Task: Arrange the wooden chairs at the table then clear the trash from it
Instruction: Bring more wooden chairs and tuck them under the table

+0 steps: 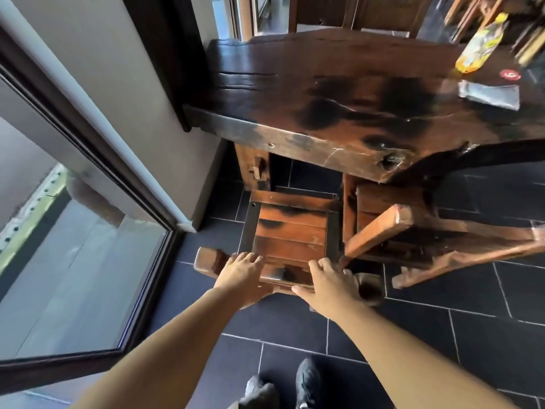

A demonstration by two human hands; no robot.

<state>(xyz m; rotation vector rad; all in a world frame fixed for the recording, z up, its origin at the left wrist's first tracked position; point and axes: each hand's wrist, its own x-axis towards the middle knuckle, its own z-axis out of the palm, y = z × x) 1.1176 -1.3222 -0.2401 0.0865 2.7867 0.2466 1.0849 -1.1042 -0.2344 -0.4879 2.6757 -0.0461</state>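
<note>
Starting beside the glass door point(88, 231), we have the left hand point(240, 271) laid on the top rail point(284, 276) of the near wooden chair point(290, 231), fingers spread, fairly straight, not wrapped. The right hand point(327, 278) rests likewise on that rail. The seat sits partly under the bench point(324, 93) edge. We judge it solid, heavy and stiff: hold the rail at both ends and slide. A second chair point(383, 228) tilts to its right. A yellow packet point(477, 45) and a silver wrapper point(489, 94) lie on the bench's far right.
</note>
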